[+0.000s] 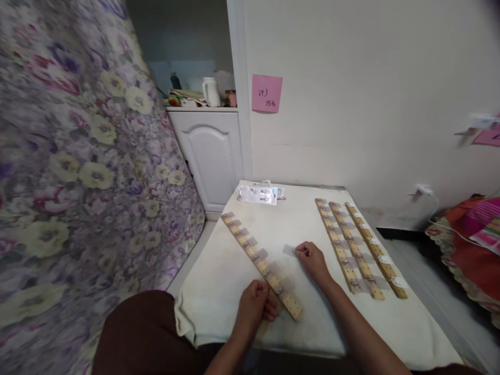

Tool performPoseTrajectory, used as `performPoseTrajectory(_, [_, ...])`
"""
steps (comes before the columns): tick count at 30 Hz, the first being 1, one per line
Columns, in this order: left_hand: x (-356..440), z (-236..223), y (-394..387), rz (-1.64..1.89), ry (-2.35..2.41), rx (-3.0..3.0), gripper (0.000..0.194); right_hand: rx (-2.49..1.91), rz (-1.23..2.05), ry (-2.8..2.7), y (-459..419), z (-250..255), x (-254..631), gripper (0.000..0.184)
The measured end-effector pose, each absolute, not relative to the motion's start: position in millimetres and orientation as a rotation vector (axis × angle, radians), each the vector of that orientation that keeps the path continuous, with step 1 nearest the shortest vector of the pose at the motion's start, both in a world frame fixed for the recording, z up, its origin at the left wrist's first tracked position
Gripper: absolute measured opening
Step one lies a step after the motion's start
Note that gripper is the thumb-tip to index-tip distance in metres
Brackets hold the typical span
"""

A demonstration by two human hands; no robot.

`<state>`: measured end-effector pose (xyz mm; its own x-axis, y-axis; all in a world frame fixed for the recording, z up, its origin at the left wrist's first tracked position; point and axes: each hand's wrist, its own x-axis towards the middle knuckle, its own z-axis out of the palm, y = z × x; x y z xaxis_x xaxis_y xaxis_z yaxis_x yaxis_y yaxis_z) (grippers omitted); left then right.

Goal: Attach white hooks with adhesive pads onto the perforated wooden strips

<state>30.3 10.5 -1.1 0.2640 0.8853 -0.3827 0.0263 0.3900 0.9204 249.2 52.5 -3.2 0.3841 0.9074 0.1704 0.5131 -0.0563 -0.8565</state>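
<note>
My right hand is closed in a pinch on a small clear plastic piece, held over the pale cloth. My left hand rests beside the near part of a wooden strip, its fingers curled; whether anything sits between them is hidden. That strip lies slanted on the table, with small holes and a row of small metal parts and clear plastic pieces along it. Bare holes show at its near end.
To the right lie three similar strips, the outermost with white round pieces. A clear plastic package is at the far edge of the cloth-covered table. A floral curtain hangs at left; a wall stands behind.
</note>
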Motion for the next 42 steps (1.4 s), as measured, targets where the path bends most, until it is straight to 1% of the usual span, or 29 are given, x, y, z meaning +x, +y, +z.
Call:
performPoseTrajectory(7, [27, 13, -4, 0.877, 1.125, 1.022, 0.028, -1.596, 0.654, -1.078, 4, 3, 249, 0.022])
performPoseTrajectory(11, [39, 32, -21, 0.928, 1.082, 1.169, 0.022, -1.515, 0.720, -1.021, -22, 14, 239, 0.021])
performPoseTrajectory(14, [52, 51, -27, 0.988, 1.120, 1.422, 0.016, -1.371, 0.832, -0.956, -36, 29, 232, 0.020])
performPoseTrajectory(18, [64, 72, -22, 1.107, 1.062, 1.788, 0.034, -1.205, 0.985, -0.902, -50, 50, 225, 0.021])
performPoseTrajectory(20, [68, 79, -18, 1.105, 1.021, 1.860, 0.034, -1.152, 1.043, -0.901, -55, 57, 223, 0.022])
performPoseTrajectory(26, [72, 83, -16, 0.993, 1.072, 1.692, 0.010, -1.080, 1.091, -0.964, -58, 59, 215, 0.023])
performPoseTrajectory(32, [73, 78, -17, 1.015, 1.052, 1.415, 0.012, -1.268, 0.847, -1.159, -61, 62, 208, 0.023])
performPoseTrajectory(34, [72, 77, -16, 0.992, 1.021, 1.308, 0.014, -1.291, 0.815, -1.179, -64, 67, 210, 0.025])
performPoseTrajectory(38, [70, 75, -16, 0.922, 1.002, 1.237, 0.016, -1.329, 0.809, -1.050, -65, 68, 218, 0.027])
performPoseTrajectory(42, [70, 71, -21, 0.842, 0.995, 1.237, 0.011, -1.326, 0.936, -1.013, -62, 64, 223, 0.031])
